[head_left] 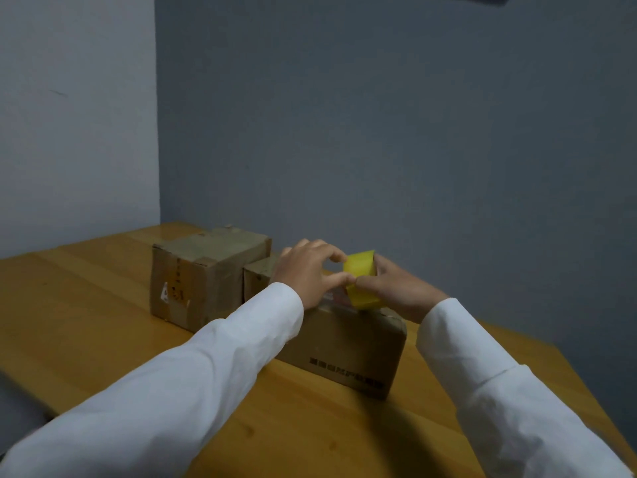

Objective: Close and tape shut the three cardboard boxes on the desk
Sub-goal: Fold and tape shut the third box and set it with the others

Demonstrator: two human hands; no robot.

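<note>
Three cardboard boxes sit on the wooden desk [86,305]. The big one [203,274] stands at the back left with its flaps down and tape across the top. A small box [256,276] is wedged behind it, mostly hidden by my left hand. The nearest box [348,350] has printed text on its front face. Above that box, my right hand [396,291] grips a yellow roll of tape [360,281]. My left hand [310,270] pinches the roll's left edge with thumb and fingertips.
Grey walls meet in a corner behind the desk. The desk's right edge runs diagonally past my right sleeve, and its left edge drops off at the lower left. Bare wood lies in front of the boxes.
</note>
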